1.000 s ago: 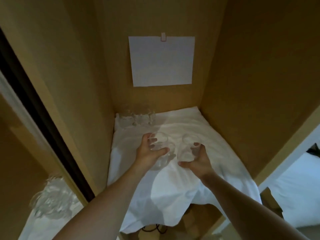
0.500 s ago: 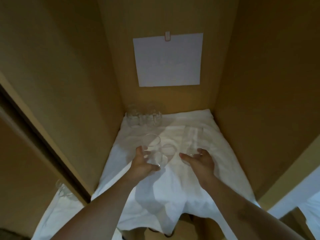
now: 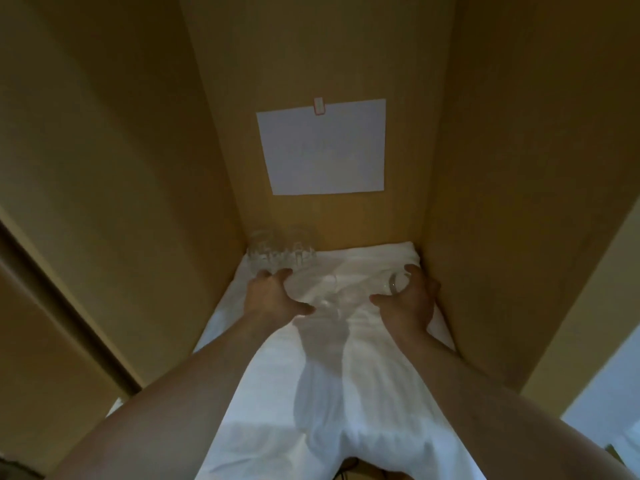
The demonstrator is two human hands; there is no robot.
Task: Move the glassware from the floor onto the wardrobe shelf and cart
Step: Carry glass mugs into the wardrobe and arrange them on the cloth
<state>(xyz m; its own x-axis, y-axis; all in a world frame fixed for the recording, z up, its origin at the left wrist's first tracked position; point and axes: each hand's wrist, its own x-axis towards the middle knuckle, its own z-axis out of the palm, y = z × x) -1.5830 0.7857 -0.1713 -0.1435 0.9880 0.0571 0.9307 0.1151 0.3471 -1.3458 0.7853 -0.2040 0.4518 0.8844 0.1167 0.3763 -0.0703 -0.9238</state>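
We look down into a wardrobe compartment with tan wooden walls on the left, right and back. The shelf is covered by a white cloth that is creased and hangs over the front edge. A white sheet of paper is fixed to the back wall by a small clip at its top edge. A dark vertical door frame runs down the left side of the view.

Both our bare forearms reach in from the bottom edge. Our left hand lies over the cloth left of centre, fingers spread and slightly bent, thumb pointing to the right; it holds nothing that we can make out. Our right hand is near the right wall, its fingers curled round a clear glass. This glass is tilted, its thick round base facing us, and sits low over the cloth; we cannot tell whether it touches the cloth.

A second clear glass is between the two hands on the cloth. Its outline is faint and blurred, so we cannot tell whether it is upright.

A group of clear glasses stands in the rear left corner of the shelf, against the back wall, just beyond our left fingertips. Their number is not clear.
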